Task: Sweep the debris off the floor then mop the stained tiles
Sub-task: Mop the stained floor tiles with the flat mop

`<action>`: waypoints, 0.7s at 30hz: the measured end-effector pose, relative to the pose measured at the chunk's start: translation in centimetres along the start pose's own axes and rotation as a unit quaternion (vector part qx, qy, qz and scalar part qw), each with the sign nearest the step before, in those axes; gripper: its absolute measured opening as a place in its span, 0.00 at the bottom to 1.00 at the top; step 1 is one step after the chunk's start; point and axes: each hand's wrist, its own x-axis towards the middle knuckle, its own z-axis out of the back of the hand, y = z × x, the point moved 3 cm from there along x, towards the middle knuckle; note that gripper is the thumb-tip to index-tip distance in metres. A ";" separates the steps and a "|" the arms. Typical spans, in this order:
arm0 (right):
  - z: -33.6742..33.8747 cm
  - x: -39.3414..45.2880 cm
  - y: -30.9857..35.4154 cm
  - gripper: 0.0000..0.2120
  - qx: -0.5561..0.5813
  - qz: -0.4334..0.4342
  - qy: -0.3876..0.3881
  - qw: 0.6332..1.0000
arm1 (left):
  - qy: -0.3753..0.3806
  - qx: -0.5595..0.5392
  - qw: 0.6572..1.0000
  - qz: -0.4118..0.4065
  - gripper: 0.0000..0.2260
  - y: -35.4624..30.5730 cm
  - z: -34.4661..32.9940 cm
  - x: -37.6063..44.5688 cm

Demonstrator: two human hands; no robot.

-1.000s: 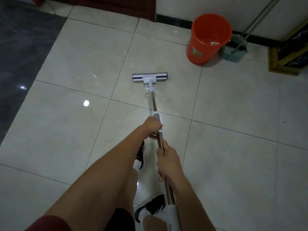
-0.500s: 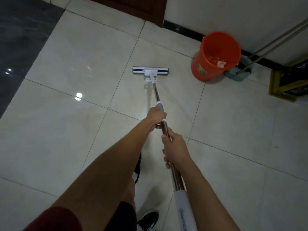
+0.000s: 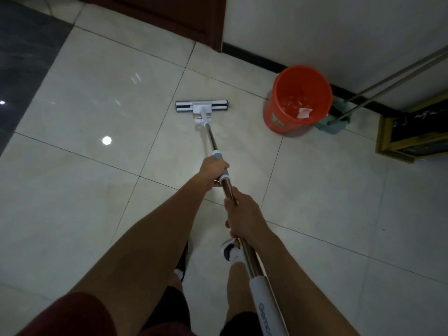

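Observation:
A flat mop with a white and dark head (image 3: 202, 107) rests on the pale floor tiles (image 3: 101, 93) ahead of me. Its metal pole (image 3: 211, 138) runs back toward my body. My left hand (image 3: 213, 169) grips the grey collar of the pole, further forward. Behind it my right hand (image 3: 242, 214) is closed around the copper-coloured section. A white grip sleeve (image 3: 263, 304) on the pole lies under my right forearm.
An orange bucket (image 3: 299, 100) with scraps of debris inside stands by the wall at the right. Behind it sits a grey-green dustpan (image 3: 333, 123) with long handles leaning on the wall. A gold-framed dark object (image 3: 412, 134) is far right; a dark door (image 3: 169, 18) is ahead.
The mop head has slid forward and right across the tile, closer to the bucket. I have stepped forward; my right foot now shows under the pole.

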 end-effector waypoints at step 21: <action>18.2 6.5 0.6 0.12 -0.176 0.060 0.112 0.976 | -0.079 -0.218 0.971 0.053 0.05 -8.9 -11.8 4.2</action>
